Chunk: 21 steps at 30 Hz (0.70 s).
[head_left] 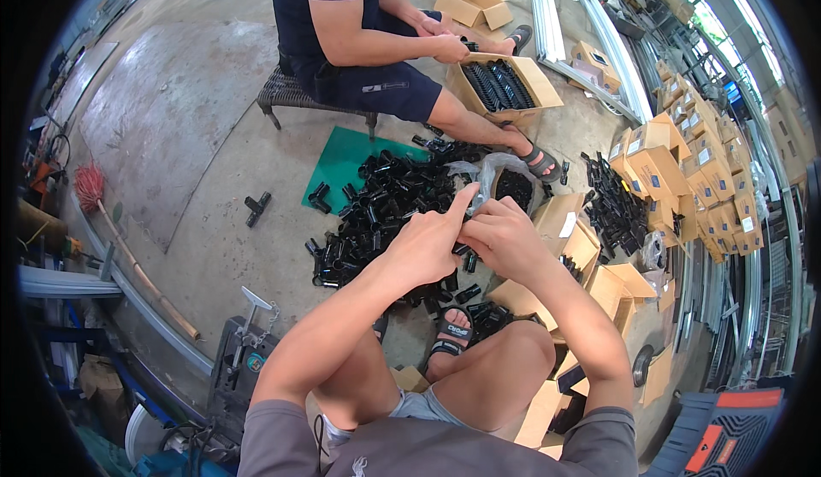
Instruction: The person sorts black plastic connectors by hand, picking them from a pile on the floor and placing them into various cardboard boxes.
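My left hand and my right hand meet above a pile of black tube connectors. The left index finger is stretched out, while its other fingers curl in. My right hand is closed, its thumb and fingers pinched near the left fingertips. Whatever lies between them is hidden or too small to make out. Just beyond the right hand stands a clear plastic bag with small black pieces in it. Part of the pile rests on a green sheet; one T-shaped connector lies apart on the concrete.
Across from me a person sits on a woven stool, hands over a carton of black parts. Cartons are stacked at right beside more connectors. Open cartons flank my right knee. A broom lies at left.
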Available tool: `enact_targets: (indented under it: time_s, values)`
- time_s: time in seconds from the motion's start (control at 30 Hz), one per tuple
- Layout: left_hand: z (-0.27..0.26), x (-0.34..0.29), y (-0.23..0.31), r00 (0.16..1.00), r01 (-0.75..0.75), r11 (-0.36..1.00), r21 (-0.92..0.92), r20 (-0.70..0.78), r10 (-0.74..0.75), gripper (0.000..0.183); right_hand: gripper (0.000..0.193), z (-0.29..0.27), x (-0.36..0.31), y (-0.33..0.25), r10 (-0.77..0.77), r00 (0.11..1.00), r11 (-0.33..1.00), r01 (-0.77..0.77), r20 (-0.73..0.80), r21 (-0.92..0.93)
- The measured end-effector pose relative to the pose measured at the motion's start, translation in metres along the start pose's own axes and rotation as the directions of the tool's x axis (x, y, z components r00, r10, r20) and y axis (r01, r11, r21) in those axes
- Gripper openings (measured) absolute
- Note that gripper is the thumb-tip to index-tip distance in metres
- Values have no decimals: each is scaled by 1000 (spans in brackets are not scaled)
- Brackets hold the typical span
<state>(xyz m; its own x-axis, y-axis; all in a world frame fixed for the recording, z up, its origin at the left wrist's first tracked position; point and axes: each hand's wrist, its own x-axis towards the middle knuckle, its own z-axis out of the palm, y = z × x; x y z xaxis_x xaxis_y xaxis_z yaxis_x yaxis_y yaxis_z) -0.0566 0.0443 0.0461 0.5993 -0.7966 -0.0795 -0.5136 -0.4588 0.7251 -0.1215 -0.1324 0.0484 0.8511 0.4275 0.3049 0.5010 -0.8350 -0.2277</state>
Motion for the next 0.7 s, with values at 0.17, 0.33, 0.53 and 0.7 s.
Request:
enact_targets:
  time_s: [0.17, 0.33, 0.53, 0.7]
  values:
    - [5, -3, -5, 997, -68, 998, -14, -28, 68, 101, 6, -5, 3, -9, 16, 999, 998, -12, 50, -68]
    - [5, -4, -6, 996, -82, 996, -28, -28, 81, 101, 5, -9, 4, -17, 66, 993, 996, -60, 99, -65]
    - [5, -6, -2, 998, -67, 997, -38, -20, 66, 103, 5, -12, 3, -19, 43, 996, 995, -35, 81, -93]
    - [4, -11, 2, 996, -80, 996, -33, -30, 79, 101, 4, -16, 4, -22, 45, 991, 997, -36, 126, -68]
